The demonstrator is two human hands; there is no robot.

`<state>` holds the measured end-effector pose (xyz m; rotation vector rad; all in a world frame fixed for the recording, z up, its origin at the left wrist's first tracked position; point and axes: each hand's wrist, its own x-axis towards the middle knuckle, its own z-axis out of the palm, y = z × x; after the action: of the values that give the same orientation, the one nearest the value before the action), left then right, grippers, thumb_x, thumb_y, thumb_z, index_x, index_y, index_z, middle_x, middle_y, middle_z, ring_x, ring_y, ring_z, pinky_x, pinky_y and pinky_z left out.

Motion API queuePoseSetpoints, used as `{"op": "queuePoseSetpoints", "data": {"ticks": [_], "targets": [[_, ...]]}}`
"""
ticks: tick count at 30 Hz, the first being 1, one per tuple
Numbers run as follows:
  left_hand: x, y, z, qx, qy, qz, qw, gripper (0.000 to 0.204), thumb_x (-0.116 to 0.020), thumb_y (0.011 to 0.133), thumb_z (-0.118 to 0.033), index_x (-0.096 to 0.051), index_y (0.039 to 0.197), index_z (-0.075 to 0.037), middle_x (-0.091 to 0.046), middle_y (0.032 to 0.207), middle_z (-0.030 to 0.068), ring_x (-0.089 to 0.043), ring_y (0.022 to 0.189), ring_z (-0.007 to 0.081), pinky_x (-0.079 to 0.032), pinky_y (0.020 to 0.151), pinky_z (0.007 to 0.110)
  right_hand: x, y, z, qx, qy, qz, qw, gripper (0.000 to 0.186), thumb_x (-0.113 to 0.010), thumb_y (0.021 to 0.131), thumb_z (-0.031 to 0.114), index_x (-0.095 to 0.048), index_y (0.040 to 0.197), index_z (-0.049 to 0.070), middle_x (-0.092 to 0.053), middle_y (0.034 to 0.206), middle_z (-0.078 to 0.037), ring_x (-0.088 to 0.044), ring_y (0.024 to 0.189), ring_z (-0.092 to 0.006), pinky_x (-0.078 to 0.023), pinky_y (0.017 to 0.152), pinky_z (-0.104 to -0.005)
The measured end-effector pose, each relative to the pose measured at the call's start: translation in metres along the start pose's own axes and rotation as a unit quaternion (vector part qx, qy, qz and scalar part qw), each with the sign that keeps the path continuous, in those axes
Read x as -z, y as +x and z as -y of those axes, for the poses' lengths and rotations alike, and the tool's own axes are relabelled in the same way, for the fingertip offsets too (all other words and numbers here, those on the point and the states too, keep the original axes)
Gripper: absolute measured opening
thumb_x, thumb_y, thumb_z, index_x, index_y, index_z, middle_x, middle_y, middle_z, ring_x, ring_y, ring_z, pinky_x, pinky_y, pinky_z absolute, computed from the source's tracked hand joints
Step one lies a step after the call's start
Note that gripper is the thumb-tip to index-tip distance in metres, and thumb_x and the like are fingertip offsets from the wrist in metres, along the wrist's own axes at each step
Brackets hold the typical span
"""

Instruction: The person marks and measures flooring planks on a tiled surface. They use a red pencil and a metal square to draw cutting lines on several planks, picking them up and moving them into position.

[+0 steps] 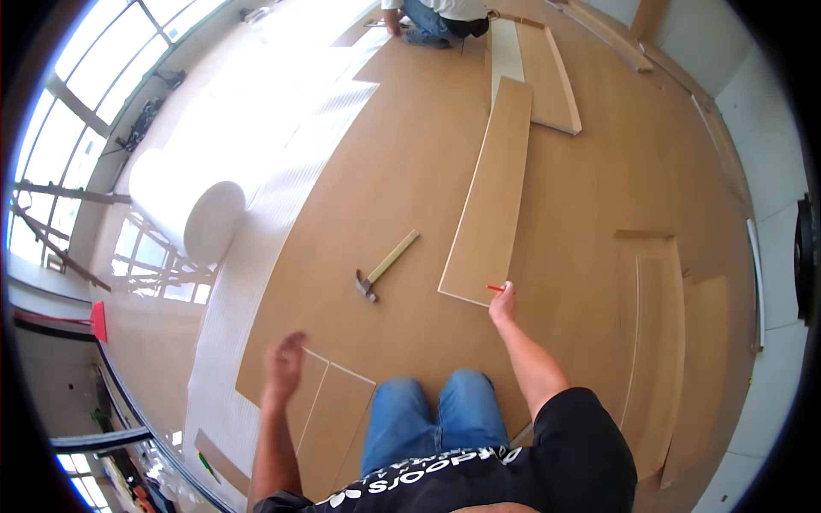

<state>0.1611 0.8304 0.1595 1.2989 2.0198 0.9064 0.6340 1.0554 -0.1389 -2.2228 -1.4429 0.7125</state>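
Observation:
My right hand [505,303] is closed on a red pencil [495,288], held at the near end of a long wood-toned floor plank [494,192]. That plank lies loose on the laid floor, pointing away from me. My left hand [286,368] is raised above the near left part of the floor, close to the ends of some planks [329,402]. Motion smears its fingers, and I see nothing in it. Between the hands, farther off, a claw hammer [389,259] with a wooden handle rests on the floor.
Another person [436,19] crouches at the far end beside more planks [547,77]. White underlay [282,197] borders the laid floor on the left, with a big white roll [214,224] on it. Opened cardboard packaging [654,342] lies at right. A cutter [206,464] is at lower left.

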Motion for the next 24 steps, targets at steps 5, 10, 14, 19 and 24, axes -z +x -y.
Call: {"op": "queuePoseSetpoints", "data": {"ticks": [5, 10, 14, 19, 24], "targets": [[0.092, -0.028, -0.213, -0.526, -0.079, -0.311, 0.787, 0.043, -0.059, 0.101, 0.000, -0.053, 0.144, 0.008, -0.064, 0.139, 0.0240, -0.061, 0.132, 0.0376, -0.042, 0.118, 0.051, 0.042, -0.085, -0.049, 0.017, 0.017, -0.036, 0.999, 0.030, -0.050, 0.108, 0.020, -0.056, 0.133, 0.004, -0.072, 0.113, -0.030, -0.069, 0.110, -0.0470, -0.055, 0.090, -0.0544], [0.140, -0.118, -0.289, -0.663, -0.072, -0.310, 0.677, 0.048, -0.061, 0.101, -0.003, -0.050, 0.147, 0.008, -0.061, 0.142, 0.0245, -0.057, 0.136, 0.0374, -0.039, 0.119, 0.050, 0.075, -0.215, -0.061, -0.018, 0.095, 0.051, 0.994, 0.036, -0.050, 0.109, 0.023, -0.060, 0.136, 0.001, -0.069, 0.128, -0.028, -0.066, 0.123, -0.0422, -0.053, 0.101, -0.0479], [0.149, -0.151, -0.296, -0.690, -0.100, -0.321, 0.641, 0.053, -0.063, 0.100, -0.005, -0.047, 0.149, 0.008, -0.058, 0.145, 0.0248, -0.054, 0.138, 0.0373, -0.037, 0.120, 0.049, 0.112, -0.230, -0.116, 0.086, 0.203, -0.020, 0.975, 0.023, -0.055, 0.106, 0.013, -0.065, 0.122, 0.000, -0.070, 0.094, -0.012, -0.066, 0.088, -0.0218, -0.056, 0.081, -0.0401], [0.152, -0.226, -0.308, -0.680, -0.087, -0.284, 0.670, 0.058, -0.064, 0.099, -0.009, -0.044, 0.151, 0.008, -0.055, 0.149, 0.0252, -0.051, 0.142, 0.0372, -0.035, 0.122, 0.049, 0.099, -0.304, -0.188, -0.016, 0.073, -0.001, 0.997, 0.037, -0.056, 0.106, 0.020, -0.057, 0.138, 0.002, -0.067, 0.129, -0.026, -0.062, 0.127, -0.0355, -0.051, 0.107, -0.0462], [0.139, -0.246, -0.309, -0.691, -0.073, -0.260, 0.670, 0.064, -0.066, 0.099, -0.012, -0.041, 0.154, 0.008, -0.052, 0.153, 0.0257, -0.047, 0.145, 0.0370, -0.032, 0.124, 0.048, 0.090, -0.284, -0.213, 0.096, 0.340, 0.007, 0.935, 0.015, -0.051, 0.108, 0.012, -0.062, 0.115, 0.006, -0.070, 0.093, -0.008, -0.067, 0.085, -0.0187, -0.060, 0.087, -0.0369]]}}
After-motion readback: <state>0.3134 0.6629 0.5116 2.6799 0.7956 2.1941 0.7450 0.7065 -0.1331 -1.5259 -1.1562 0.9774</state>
